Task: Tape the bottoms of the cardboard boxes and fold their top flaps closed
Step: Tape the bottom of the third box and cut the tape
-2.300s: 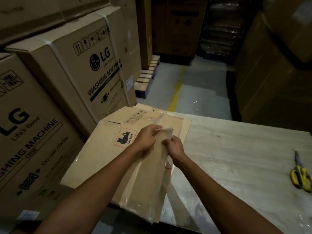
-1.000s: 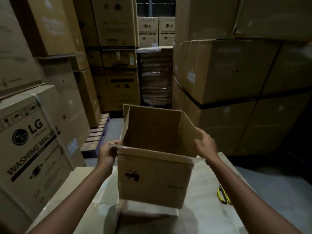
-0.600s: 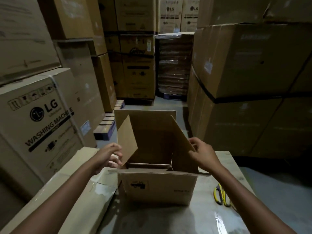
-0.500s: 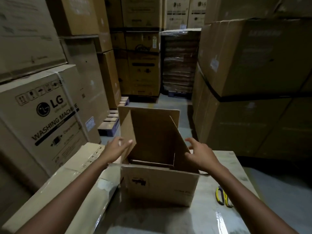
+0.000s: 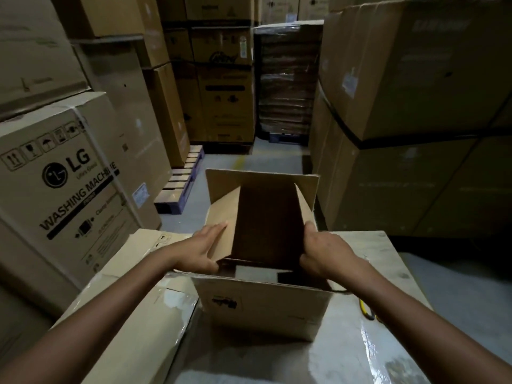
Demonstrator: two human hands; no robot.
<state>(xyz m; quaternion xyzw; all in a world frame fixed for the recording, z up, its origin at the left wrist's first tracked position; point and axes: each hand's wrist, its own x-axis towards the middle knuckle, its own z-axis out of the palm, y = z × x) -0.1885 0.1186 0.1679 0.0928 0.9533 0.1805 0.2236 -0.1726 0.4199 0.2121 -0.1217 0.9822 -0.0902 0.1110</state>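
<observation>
cardboard, plain brown: the box [image 5: 266,309] stands opened out on the table [image 5: 388,350], toward its left edge. it is just beside a pile of flat boxes [image 5: 130,314] in clear wrap that lies along that edge. the left hand [image 5: 202,252] lies flat on the outside of the left flap [image 5: 224,209], fingers straight and pressed together, tipping it inward. the right hand [image 5: 324,250] presses the right flap [image 5: 304,206] the same way. its fingers look straight and close together, though the flap partly hides their tips. the far flap [image 5: 260,184] stands upright, and the near one is not folded in.

as i judge it, the box is squared up and its two side flaps are about halfway down, so one end is only starting to close. no tape roll shows and no strip is visible on this box. whether its underside is sealed cannot be told. left to do: bring in the two long flaps, tape the bottom seam if it is open, then work through the flat boxes. scissors [image 5: 367,311] lie right of the box, half hidden by the right forearm.
</observation>
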